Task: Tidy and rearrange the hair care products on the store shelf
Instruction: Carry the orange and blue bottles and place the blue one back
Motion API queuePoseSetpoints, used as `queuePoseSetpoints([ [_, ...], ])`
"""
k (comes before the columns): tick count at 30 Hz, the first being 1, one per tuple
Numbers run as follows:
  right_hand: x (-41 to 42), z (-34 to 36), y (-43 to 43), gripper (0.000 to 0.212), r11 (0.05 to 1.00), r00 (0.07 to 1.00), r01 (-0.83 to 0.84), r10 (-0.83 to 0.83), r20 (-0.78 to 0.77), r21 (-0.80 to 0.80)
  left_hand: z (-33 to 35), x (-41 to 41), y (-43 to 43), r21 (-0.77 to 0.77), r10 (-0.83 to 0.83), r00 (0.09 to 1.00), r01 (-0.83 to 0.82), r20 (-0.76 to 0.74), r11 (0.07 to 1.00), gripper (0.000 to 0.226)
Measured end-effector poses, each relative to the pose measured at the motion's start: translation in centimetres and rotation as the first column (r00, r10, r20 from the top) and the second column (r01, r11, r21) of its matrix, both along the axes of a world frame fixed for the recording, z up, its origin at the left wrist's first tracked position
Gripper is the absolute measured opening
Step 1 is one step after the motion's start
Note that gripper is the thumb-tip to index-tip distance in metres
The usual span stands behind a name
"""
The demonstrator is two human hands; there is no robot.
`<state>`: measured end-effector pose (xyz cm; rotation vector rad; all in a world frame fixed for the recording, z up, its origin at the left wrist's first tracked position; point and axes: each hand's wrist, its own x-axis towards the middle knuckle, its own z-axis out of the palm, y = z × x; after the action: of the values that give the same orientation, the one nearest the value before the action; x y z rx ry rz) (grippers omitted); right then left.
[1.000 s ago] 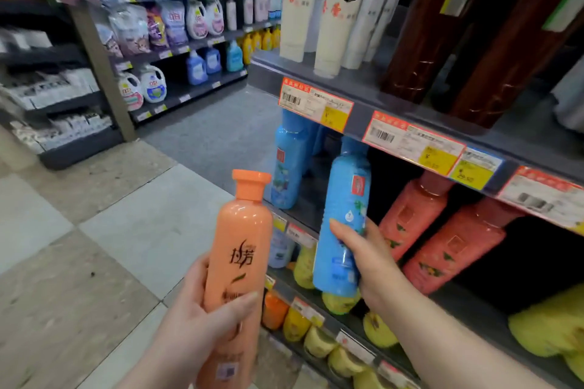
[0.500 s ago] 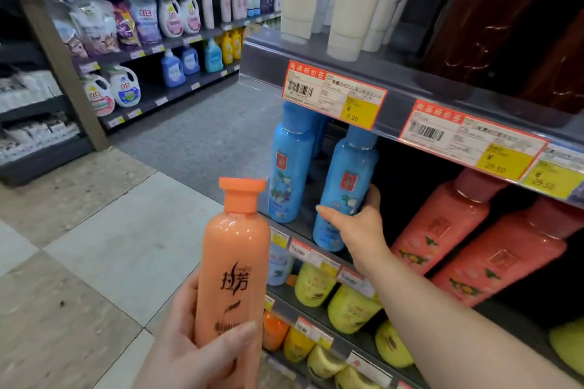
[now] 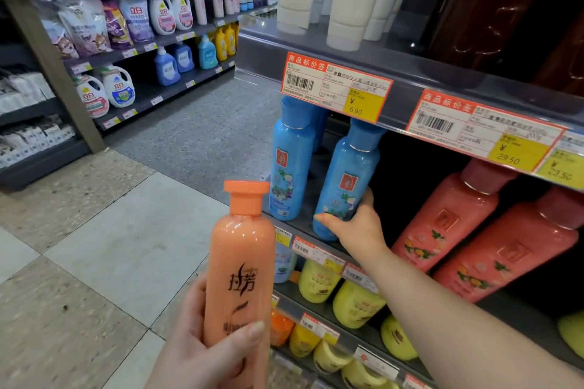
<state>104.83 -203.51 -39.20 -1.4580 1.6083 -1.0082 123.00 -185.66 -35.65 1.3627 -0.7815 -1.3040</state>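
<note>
My left hand (image 3: 202,347) grips an orange shampoo bottle (image 3: 241,265) upright in front of the shelf unit, off the shelf. My right hand (image 3: 354,227) wraps the lower part of a blue bottle (image 3: 346,180) that leans left on the middle shelf (image 3: 303,224). A second blue bottle (image 3: 292,161) stands just to its left, with more blue behind it. Two pink-red bottles (image 3: 448,215) lean on the same shelf to the right.
White tubes (image 3: 347,0) and dark brown bottles (image 3: 493,6) stand on the upper shelf, price tags (image 3: 335,85) along its edge. Yellow bottles (image 3: 357,303) fill the lower shelves. Across the tiled aisle (image 3: 132,230), another rack holds detergent jugs (image 3: 117,85).
My right hand carried the blue bottle up and back onto the middle shelf beside the other blue one. The orange bottle stays in my left hand; the view moved closer.
</note>
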Motion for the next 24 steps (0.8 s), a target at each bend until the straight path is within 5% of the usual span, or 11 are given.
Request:
queuePoseSetpoints([
  [11, 0.4, 0.4, -0.4, 0.079, 0.998, 0.998, 0.005, -0.001, -0.066, 0.062, -0.1, -1.1, -0.5, -0.044, -0.084, 0.996, 0.082, -0.043, 0.996, 0.107],
  [17, -0.2, 1.7, 1.7, 0.101, 0.986, 0.991, 0.082, -0.066, -0.113, 0.145, 0.2, -2.4, -1.0, -0.030, -0.069, 0.995, 0.067, -0.070, 0.997, 0.072],
  [24, -2.1, 3.8, 8.6, 0.053, 0.996, 0.992, -0.073, 0.079, -0.102, 0.060, 1.2, -4.8, -0.5, -0.017, -0.089, 0.995, 0.088, -0.050, 0.996, 0.066],
])
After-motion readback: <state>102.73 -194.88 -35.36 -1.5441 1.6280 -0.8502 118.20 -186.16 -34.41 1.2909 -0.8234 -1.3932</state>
